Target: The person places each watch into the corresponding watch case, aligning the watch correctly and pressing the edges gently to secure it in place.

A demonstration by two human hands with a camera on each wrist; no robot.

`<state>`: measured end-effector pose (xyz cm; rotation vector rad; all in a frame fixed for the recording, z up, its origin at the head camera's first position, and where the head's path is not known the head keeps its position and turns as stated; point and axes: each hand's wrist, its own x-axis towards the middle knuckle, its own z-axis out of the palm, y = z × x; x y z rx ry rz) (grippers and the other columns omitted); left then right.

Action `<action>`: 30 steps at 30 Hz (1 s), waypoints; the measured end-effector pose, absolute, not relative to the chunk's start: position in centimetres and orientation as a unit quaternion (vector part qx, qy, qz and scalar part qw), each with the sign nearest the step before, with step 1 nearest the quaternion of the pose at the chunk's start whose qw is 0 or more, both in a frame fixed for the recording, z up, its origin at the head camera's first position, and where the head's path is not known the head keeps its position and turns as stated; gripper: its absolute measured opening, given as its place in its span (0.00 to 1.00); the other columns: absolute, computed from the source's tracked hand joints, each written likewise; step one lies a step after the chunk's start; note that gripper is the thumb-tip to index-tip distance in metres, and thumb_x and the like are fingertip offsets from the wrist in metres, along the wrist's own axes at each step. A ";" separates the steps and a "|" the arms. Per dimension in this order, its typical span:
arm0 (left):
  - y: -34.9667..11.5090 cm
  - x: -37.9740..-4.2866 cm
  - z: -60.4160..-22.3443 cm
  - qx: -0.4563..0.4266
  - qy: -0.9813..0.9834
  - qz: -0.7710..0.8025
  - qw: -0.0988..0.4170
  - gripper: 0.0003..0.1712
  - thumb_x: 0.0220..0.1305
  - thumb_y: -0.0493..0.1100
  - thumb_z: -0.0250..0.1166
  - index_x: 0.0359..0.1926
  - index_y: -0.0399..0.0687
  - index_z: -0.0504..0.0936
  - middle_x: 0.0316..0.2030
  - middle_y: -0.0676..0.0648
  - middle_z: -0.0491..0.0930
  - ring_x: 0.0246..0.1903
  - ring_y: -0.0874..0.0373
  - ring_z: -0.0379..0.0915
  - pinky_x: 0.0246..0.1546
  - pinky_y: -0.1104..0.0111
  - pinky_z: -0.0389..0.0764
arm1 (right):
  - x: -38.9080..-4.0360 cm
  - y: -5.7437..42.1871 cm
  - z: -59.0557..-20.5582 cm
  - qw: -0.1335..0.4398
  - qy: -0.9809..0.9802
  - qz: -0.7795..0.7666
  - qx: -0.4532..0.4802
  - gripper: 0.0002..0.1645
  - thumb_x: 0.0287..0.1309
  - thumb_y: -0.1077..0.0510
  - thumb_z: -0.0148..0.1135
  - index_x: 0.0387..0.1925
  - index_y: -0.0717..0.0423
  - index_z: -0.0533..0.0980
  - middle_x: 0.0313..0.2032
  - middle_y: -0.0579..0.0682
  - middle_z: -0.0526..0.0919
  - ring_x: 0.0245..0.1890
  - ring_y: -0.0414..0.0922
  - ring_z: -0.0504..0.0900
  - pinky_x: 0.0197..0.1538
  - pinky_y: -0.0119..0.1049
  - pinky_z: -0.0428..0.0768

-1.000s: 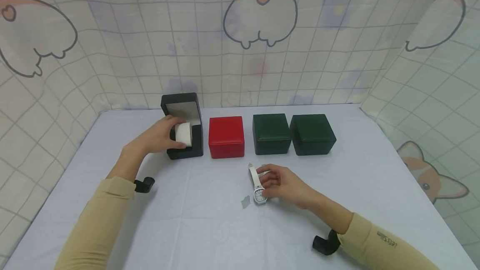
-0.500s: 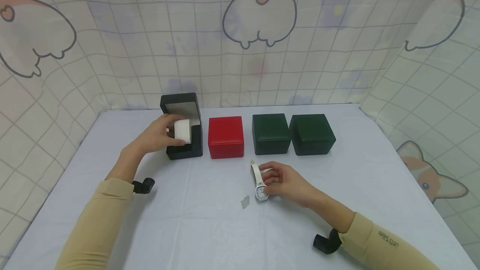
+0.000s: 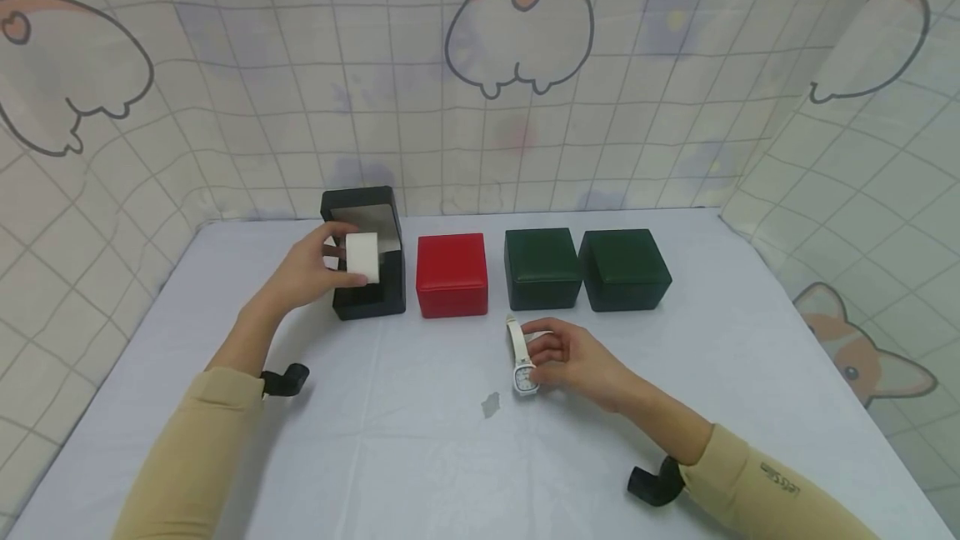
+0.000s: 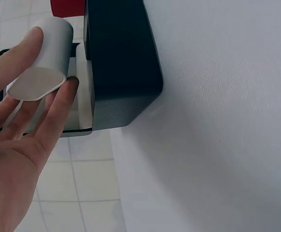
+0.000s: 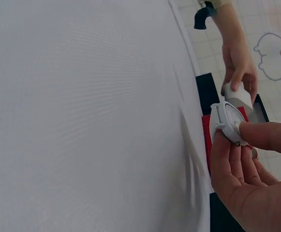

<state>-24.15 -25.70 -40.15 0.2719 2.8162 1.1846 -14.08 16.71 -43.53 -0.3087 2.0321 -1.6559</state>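
Note:
My left hand (image 3: 303, 269) grips a white watch cushion (image 3: 363, 258) between thumb and fingers, above the open black watch box (image 3: 392, 288). In the left wrist view, the thumb presses one side of the cushion (image 4: 57, 41) while the fingers reach beneath it, and its flat oval end faces the camera. My right hand (image 3: 581, 361) pinches a white wristwatch (image 3: 525, 379) by its case, thumb on the dial. Its white strap extends toward the back of the table. In the right wrist view, the thumb covers part of the watch (image 5: 228, 120).
To the right of the black box, a closed red box (image 3: 452, 273) and two closed green boxes, one (image 3: 543, 267) beside the other (image 3: 626, 269), stand in a row. A small grey patch (image 3: 491, 405) marks the white tablecloth (image 3: 420, 473). A patterned curtain (image 3: 300, 107) hangs behind.
My left hand has lifted the cushion up from inside the black box. My right hand has shifted the watch slightly toward the boxes and to the right.

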 end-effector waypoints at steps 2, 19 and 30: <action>-25.7 -23.9 -40.1 0.083 0.915 0.393 0.029 0.48 0.57 0.45 0.80 0.72 0.45 0.63 0.65 0.35 0.68 0.62 0.36 0.68 0.53 0.44 0.81 | -14.1 16.7 -43.4 0.249 0.742 -0.612 -0.115 0.37 0.60 0.70 0.70 0.68 0.65 0.66 0.49 0.58 0.81 0.47 0.50 0.83 0.51 0.34 0.84; -24.7 -21.3 -39.1 0.107 0.871 0.478 0.026 0.44 0.58 0.41 0.79 0.73 0.54 0.68 0.65 0.41 0.67 0.56 0.43 0.75 0.43 0.67 0.81 | -14.4 16.8 -42.7 0.234 0.740 -0.619 -0.124 0.38 0.60 0.68 0.70 0.70 0.64 0.66 0.53 0.60 0.78 0.48 0.52 0.82 0.52 0.35 0.84; -23.0 -19.5 -39.1 0.107 0.855 0.508 0.023 0.46 0.57 0.39 0.79 0.74 0.53 0.66 0.67 0.42 0.67 0.56 0.43 0.75 0.44 0.68 0.83 | -14.4 16.7 -42.3 0.232 0.737 -0.623 -0.123 0.38 0.60 0.68 0.70 0.69 0.63 0.66 0.52 0.61 0.78 0.48 0.53 0.82 0.50 0.36 0.85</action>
